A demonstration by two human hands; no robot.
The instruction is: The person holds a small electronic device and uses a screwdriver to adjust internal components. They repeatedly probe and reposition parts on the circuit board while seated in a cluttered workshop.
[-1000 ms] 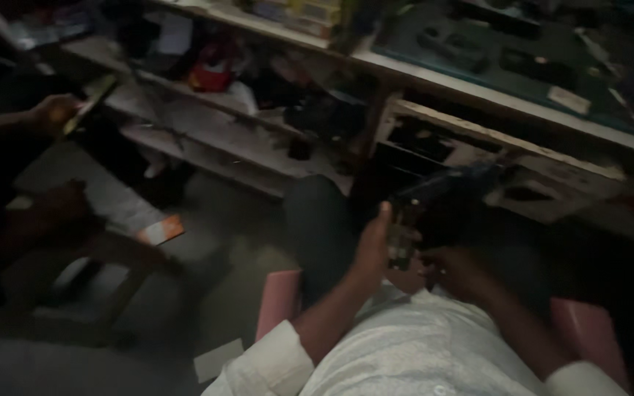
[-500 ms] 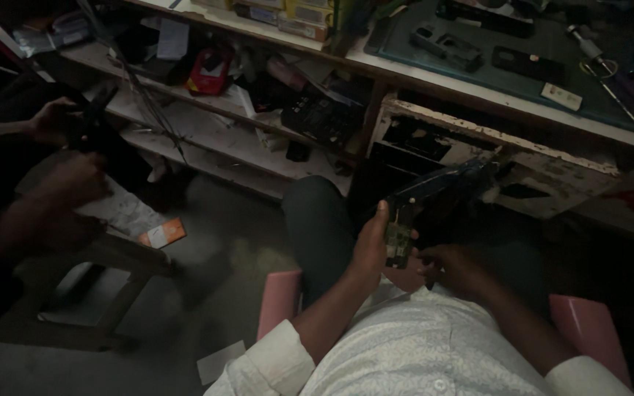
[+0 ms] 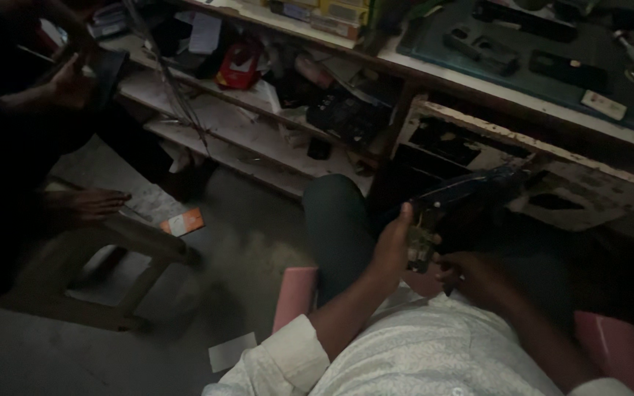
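Observation:
My left hand (image 3: 392, 248) grips the left edge of a small opened device with a bare circuit board (image 3: 424, 236), held over my lap. My right hand (image 3: 469, 275) is at the board's lower right side, fingers curled against it; it is too dark to tell whether they hold a tool. A dark blue flat part (image 3: 467, 192) sticks out up and to the right behind the board. My white patterned sleeves (image 3: 405, 359) fill the lower middle of the view.
I sit on a pink seat (image 3: 296, 293) facing cluttered wooden shelves (image 3: 243, 121) and a counter with a green mat (image 3: 552, 55). Another person at the left holds a dark phone (image 3: 106, 70) and rests a hand (image 3: 86, 205) on a wooden stool (image 3: 141, 235).
The view has shifted slightly down and left. The other person's upper hand has moved up with the phone. My hands stay on the board in nearly the same place.

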